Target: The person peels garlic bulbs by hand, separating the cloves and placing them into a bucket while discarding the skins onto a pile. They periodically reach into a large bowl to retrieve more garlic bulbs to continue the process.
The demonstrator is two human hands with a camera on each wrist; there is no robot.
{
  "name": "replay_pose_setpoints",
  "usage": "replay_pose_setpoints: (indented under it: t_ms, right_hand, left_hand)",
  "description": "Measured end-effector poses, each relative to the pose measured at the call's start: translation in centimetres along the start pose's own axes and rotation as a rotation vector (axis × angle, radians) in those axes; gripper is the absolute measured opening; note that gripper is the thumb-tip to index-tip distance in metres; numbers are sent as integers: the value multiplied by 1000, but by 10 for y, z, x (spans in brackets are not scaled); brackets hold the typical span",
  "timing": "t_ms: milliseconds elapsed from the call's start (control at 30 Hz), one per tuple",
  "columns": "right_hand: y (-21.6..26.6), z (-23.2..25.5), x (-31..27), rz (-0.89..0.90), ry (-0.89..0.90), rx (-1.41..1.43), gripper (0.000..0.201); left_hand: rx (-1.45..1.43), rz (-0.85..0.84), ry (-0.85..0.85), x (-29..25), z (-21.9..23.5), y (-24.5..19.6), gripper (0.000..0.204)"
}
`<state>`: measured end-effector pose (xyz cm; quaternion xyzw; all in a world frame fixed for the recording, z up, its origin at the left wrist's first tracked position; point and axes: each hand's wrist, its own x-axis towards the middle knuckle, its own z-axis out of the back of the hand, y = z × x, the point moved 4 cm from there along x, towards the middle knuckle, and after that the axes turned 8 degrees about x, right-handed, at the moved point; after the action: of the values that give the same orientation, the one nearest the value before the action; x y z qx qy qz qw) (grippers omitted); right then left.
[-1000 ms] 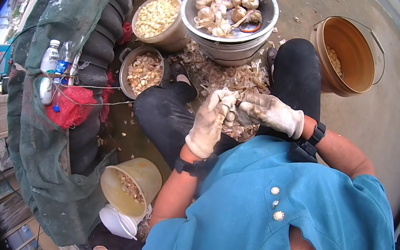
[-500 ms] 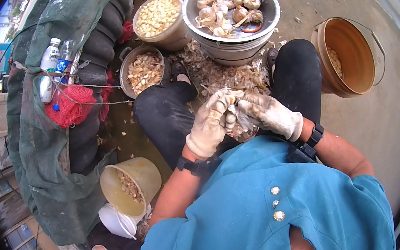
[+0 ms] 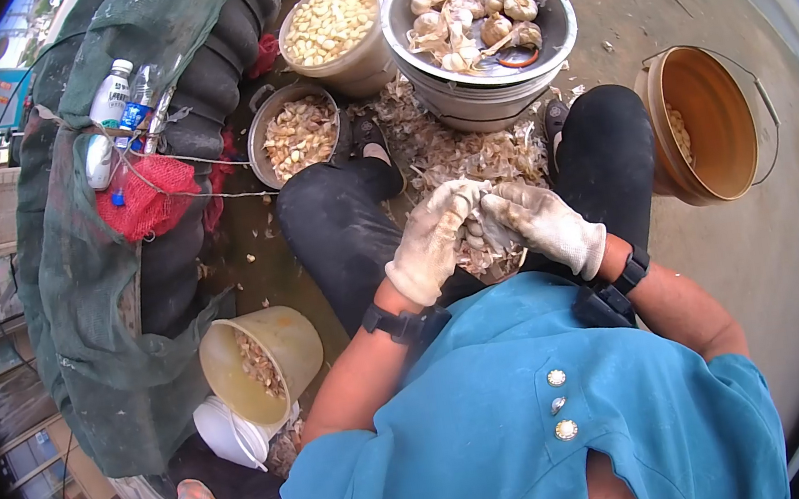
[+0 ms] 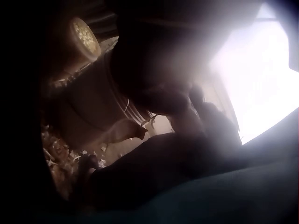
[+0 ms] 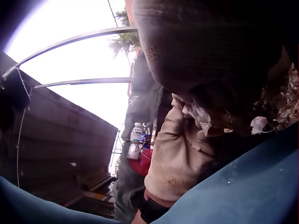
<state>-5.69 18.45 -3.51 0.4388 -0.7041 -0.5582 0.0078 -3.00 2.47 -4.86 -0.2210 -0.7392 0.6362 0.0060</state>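
Both hands wear whitish knit gloves and meet over the lap in the head view. My left hand (image 3: 432,247) curls round garlic (image 3: 474,231), with pale cloves showing below its fingertips. Thumb and fingers of my right hand (image 3: 549,223) pinch at the same garlic from the other side, the fingertips of both hands close together. Papery garlic skin (image 5: 202,117) hangs by the left glove in the right wrist view. The glove fingers hide most of the garlic. The left wrist view is dark and blurred around the hands.
A metal basin (image 3: 559,21) of whole garlic bulbs sits on a bucket ahead. Left of it stand a tub (image 3: 376,69) of peeled cloves and a pot (image 3: 258,152) of loose cloves. A brown bucket (image 3: 721,126) lies tilted at right, a yellowish one (image 3: 300,348) at left. Skins (image 3: 476,143) litter the ground.
The head view has shifted slightly, so the surroundings sit a little further right. Fingertips of both hands have drawn closer together over the garlic, which stays in hand.
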Motion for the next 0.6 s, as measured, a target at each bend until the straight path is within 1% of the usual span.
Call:
replay_pose_setpoints:
  t_ms: [67, 100, 167, 200, 233, 300, 367, 433, 467, 500, 533, 567, 600]
  right_hand:
    - [-2, 0, 1, 73, -48, -102, 35]
    - [0, 0, 1, 73, -48, -103, 35]
    - [3, -2, 0, 110, 5, -477, 36]
    - [-3, -3, -2, 181, 4, -448, 37]
    - [-6, -1, -1, 181, 5, -449, 37]
    - [-11, 2, 1, 120, -34, -456, 36]
    - [-6, 3, 0, 111, -54, -444, 36]
    - [-6, 6, 3, 24, -31, -402, 37]
    - [-2, 8, 0, -10, -76, -449, 36]
    - [-1, 8, 0, -11, -75, -450, 36]
    - [2, 9, 1, 33, -131, -485, 35]
    - [6, 11, 1, 78, -187, -521, 34]
    - [12, 11, -2, 75, -208, -605, 32]
  left_hand:
    - [-208, 81, -38, 3, 2, 14, 40]
    - [-208, 81, -39, 4, 4, 12, 40]
    - [-169, 130, -136, 8, 13, 8, 39]
    - [-291, 100, -120, 10, 12, 8, 37]
    - [-291, 99, -122, 10, 12, 8, 37]
    - [-345, 86, -93, 6, 12, 5, 36]
    - [-291, 72, -105, 4, 10, -1, 36]
    - [-237, 53, -118, 5, 11, -2, 35]
    - [-193, 54, -129, 6, 13, -1, 34]
    - [-148, 57, -138, 6, 12, -2, 34]
    - [-150, 57, -138, 5, 11, -5, 34]
    - [-84, 94, -168, 3, 10, -7, 34]
    - [-18, 131, -198, 2, 10, -9, 34]
